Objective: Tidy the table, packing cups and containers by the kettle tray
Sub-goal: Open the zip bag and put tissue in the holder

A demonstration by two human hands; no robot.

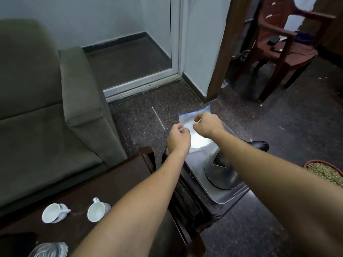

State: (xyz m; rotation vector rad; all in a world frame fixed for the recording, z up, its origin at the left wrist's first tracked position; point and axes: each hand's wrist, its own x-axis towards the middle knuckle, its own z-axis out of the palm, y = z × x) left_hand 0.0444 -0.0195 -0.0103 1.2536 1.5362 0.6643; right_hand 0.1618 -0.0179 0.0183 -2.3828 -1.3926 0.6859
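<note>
Both my hands are stretched out over the far end of the metal kettle tray (225, 198). My left hand (177, 138) and my right hand (207, 125) each pinch the top of a clear zip bag (196, 141) with a blue seal strip and white powder inside. The bag hangs just above the tray. A steel kettle (221, 172) with a black handle stands on the tray under my right forearm. Two white cups (54, 212) (98, 210) lie on their sides on the dark wooden table (118, 184) at lower left.
A clear plastic container (48, 249) sits at the table's near edge. A grey-green sofa (46, 108) stands left of the table. A red bowl of greenish bits (325, 170) is at the right edge. A brown plastic chair (282, 47) stands at the back right.
</note>
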